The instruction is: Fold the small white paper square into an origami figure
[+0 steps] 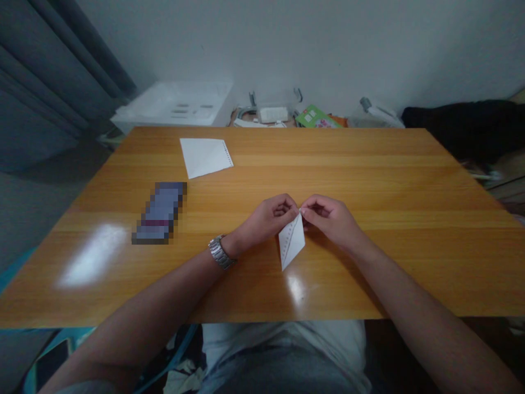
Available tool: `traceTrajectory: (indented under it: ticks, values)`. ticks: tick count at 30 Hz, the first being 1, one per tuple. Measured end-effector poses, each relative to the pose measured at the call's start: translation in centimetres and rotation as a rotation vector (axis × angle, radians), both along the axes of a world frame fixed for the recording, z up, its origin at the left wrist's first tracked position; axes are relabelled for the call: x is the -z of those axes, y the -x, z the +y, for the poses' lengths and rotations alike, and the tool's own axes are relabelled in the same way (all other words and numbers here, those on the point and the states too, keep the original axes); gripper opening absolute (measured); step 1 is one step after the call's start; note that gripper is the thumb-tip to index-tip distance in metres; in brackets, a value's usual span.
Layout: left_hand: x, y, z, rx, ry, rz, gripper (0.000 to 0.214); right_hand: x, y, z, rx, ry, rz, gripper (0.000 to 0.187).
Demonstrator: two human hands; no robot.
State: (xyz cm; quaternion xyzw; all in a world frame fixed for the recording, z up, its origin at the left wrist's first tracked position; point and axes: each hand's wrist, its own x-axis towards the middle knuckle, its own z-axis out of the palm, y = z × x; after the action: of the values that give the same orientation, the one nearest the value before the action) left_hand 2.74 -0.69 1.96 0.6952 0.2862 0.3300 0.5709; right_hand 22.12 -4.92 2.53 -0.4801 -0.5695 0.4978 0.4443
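A small folded piece of white paper, kite-shaped with a perforated edge, lies on the wooden table near its front middle. My left hand and my right hand both pinch the paper's top tip, fingers curled and meeting above it. A metal watch sits on my left wrist. The paper's lower point faces me and rests on the tabletop.
A second white sheet lies at the table's far left. A blurred dark rectangular object lies left of my hands. Behind the table are a white box, a green packet and clutter; a dark curtain hangs left.
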Motion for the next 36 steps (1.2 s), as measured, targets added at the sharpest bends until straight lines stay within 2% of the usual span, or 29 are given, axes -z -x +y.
traceTrajectory:
  ticks: [9, 17, 23, 28, 36]
  values:
    - [-0.03, -0.01, -0.04, 0.006, 0.066, -0.037, 0.033, -0.14, 0.13, 0.09, 0.028, -0.036, -0.014, 0.028]
    - [0.29, 0.07, 0.02, 0.080, 0.214, -0.062, 0.038, -0.30, 0.04, 0.47, 0.172, -0.034, 0.105, 0.027]
    - [0.44, 0.09, 0.33, -0.006, 0.220, -0.022, 0.043, -0.52, 0.06, 0.35, 0.128, 0.034, 0.094, 0.030]
    - [0.11, 0.26, 0.28, 0.008, 0.155, 0.029, 0.042, -0.28, 0.03, 0.36, 0.080, -0.001, 0.019, 0.031]
    - [-0.38, 0.34, 0.39, -0.114, 0.165, 0.007, 0.042, -0.05, -0.21, 0.64, 0.192, -0.014, 0.112, 0.029]
